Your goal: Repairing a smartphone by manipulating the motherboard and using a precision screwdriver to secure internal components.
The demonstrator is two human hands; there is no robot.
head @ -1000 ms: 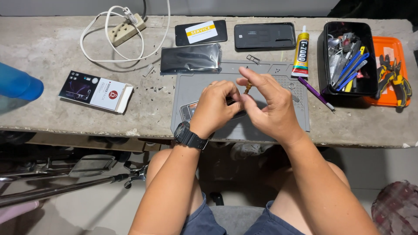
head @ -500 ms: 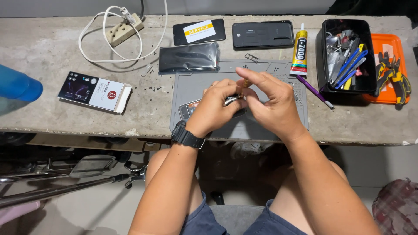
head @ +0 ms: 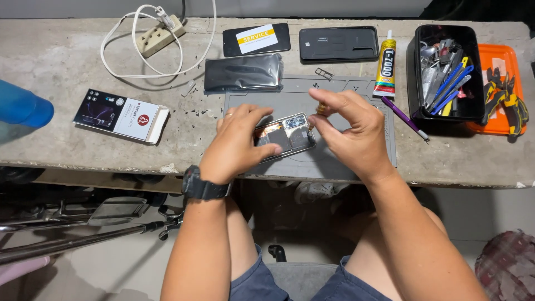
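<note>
A person seated at a concrete desk (head: pixel 67 72) works on an opened phone (head: pixel 285 135) lying on a grey work mat (head: pixel 356 89) near the desk's front edge. The left hand (head: pixel 238 146), a black watch (head: pixel 205 187) on its wrist, closes around the phone's lower end and steadies it, while the right hand (head: pixel 351 129) hovers at the phone's upper corner, thumb and forefinger pinched narrowly on a small brass-coloured tool tip (head: pixel 321 108). Behind the mat, along the far edge, lie a dark glossy panel (head: pixel 243 72), a phone with a yellow sticker (head: pixel 256 39), a black phone back (head: pixel 339 44) and a glue tube (head: pixel 385 64). To the right, a black tub of tools (head: pixel 443 72) sits against an orange tray (head: pixel 501 83) holding pliers, with a purple pen (head: pixel 405 118) between the tub and the mat. To the left, a small printed box (head: pixel 120 116), a white cable and power strip (head: pixel 159 34) and a blue object (head: pixel 22 106) leave bare concrete around the mat's left side.
</note>
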